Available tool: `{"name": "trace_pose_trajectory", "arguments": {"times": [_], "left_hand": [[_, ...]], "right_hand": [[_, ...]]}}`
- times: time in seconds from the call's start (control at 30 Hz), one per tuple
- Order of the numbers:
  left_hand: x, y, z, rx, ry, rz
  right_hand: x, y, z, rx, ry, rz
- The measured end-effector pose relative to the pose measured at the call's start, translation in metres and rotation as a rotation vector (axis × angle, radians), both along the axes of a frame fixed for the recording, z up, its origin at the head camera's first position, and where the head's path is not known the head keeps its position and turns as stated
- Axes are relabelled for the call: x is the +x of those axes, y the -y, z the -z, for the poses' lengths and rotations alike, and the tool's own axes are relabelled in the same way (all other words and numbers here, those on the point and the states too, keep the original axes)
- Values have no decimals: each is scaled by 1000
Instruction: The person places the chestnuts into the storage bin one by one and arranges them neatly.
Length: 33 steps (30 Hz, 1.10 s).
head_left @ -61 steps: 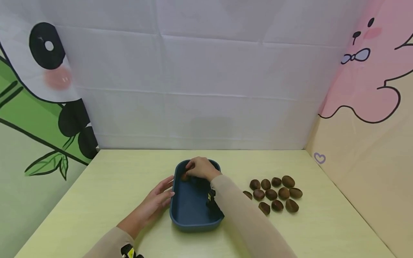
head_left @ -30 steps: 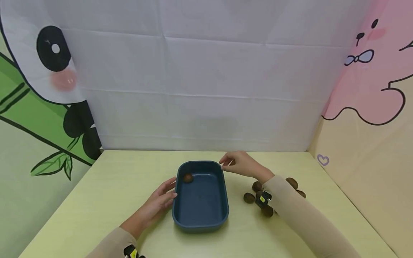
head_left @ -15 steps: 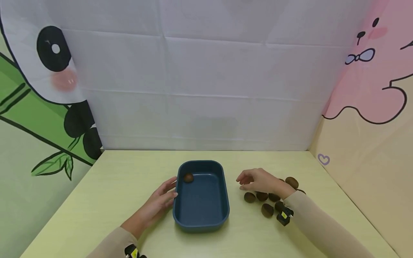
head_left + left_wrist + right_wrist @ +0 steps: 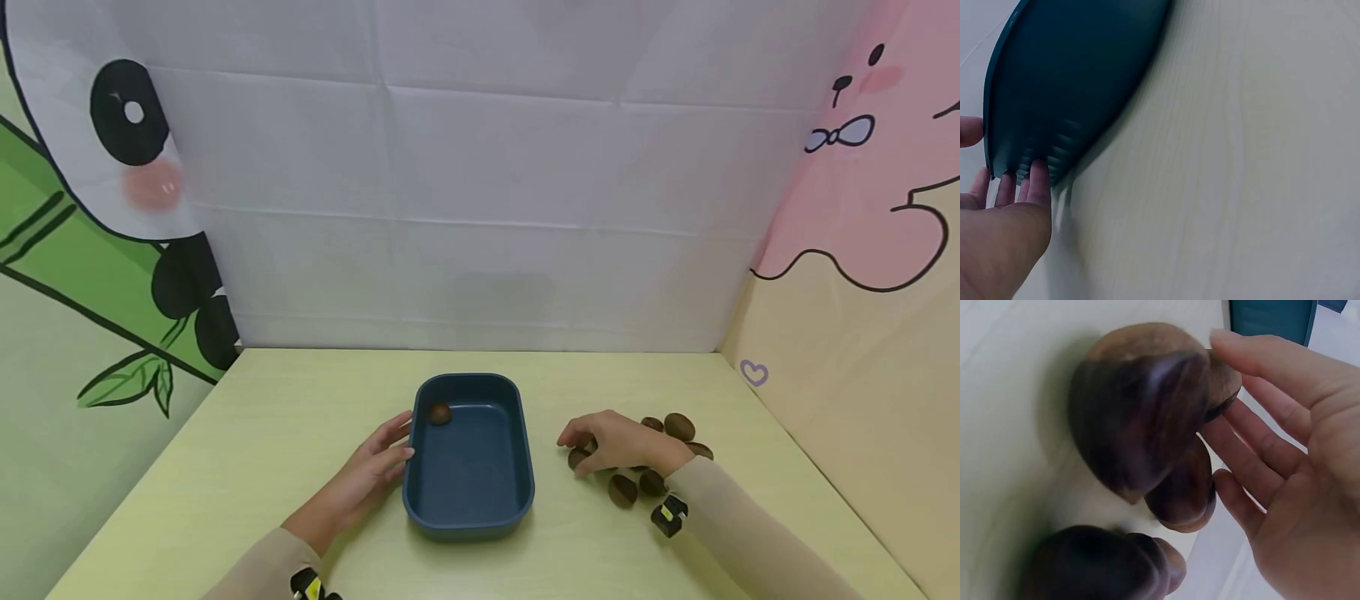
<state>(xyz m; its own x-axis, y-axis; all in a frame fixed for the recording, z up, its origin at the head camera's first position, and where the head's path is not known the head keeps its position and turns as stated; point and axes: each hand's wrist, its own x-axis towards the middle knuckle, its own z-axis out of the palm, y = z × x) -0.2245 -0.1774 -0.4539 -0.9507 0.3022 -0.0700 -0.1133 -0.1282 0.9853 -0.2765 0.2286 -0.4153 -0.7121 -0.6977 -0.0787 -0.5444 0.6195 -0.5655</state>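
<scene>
On the table stands a dark blue rectangular tray (image 4: pixel 468 525) with one brown chestnut (image 4: pixel 439 413) in its far left corner. My left hand (image 4: pixel 360 475) rests along the tray's left wall, its fingers straight against the side. My right hand (image 4: pixel 618 442) is at the near left of the loose chestnuts, thumb and fingers around the leftmost chestnut (image 4: pixel 577 457). In the right wrist view that chestnut (image 4: pixel 1224 384) sits between thumb and fingers. A larger-looking chestnut (image 4: pixel 1141 412) is in front of it, close to the camera.
Several more chestnuts (image 4: pixel 679 427) lie right of the tray, some hidden under my right hand and forearm. White cloth (image 4: pixel 487 208) hangs behind the pale table (image 4: pixel 322 392). Printed cartoon panels stand at left and right.
My right hand set a chestnut in the tray's far left corner, left it, and moved right and down to the loose chestnuts, onto the leftmost one. My left hand stayed at the tray.
</scene>
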Motion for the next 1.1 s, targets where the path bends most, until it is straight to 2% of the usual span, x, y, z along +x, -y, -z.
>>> {"name": "trace_pose_trajectory", "arguments": {"times": [0.27, 0.63, 0.9, 1.1], "left_hand": [[0, 0, 1, 2, -1, 4], [0, 1, 2, 24, -6, 11], [-1, 0, 3, 6, -10, 3], [-2, -1, 4, 13, 3, -4]], "right_hand": [[-1, 0, -3, 41, -17, -41], [-5, 1, -3, 58, -25, -6], [-11, 6, -18, 45, -25, -7], [-15, 16, -37, 0, -44, -36]]}}
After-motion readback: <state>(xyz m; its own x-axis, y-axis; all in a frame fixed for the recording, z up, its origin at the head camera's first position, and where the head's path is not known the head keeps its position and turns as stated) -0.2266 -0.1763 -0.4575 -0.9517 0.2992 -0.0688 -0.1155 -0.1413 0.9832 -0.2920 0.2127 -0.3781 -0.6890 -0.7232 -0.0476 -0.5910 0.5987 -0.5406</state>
